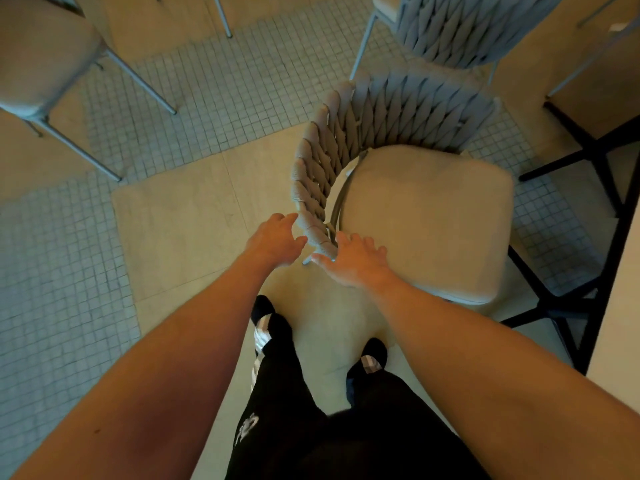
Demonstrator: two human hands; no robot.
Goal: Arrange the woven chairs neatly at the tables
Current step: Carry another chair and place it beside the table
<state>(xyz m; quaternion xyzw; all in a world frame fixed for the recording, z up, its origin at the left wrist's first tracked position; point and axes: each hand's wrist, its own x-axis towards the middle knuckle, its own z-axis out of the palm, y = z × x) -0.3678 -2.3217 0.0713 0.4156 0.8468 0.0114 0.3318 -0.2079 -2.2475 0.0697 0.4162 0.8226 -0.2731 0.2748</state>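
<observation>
Two hands at the near end of the woven backrest. Left hand [275,242] outside the wrap, fingers [285,218] loosely spread, touching or just beside the weave, holding nothing. Right hand [353,259] inside it, open, palm over the seat cushion [426,220] edge, thumb by the frame tip; no closed grasp yet. Woven chair [391,116] stands on the floor [180,216], turned sideways, table base [585,150] to its right. Likely light: thin metal legs, tube frame. Frame stiff, rope weave gives a little, cushion soft and may slide. Best hold: top rail of the backrest, both hands. Mosaic tile patches may catch legs when dragged; lifting looks safer. Second woven chair [460,29] just behind, another chair [41,57] far left; room is tight.
</observation>
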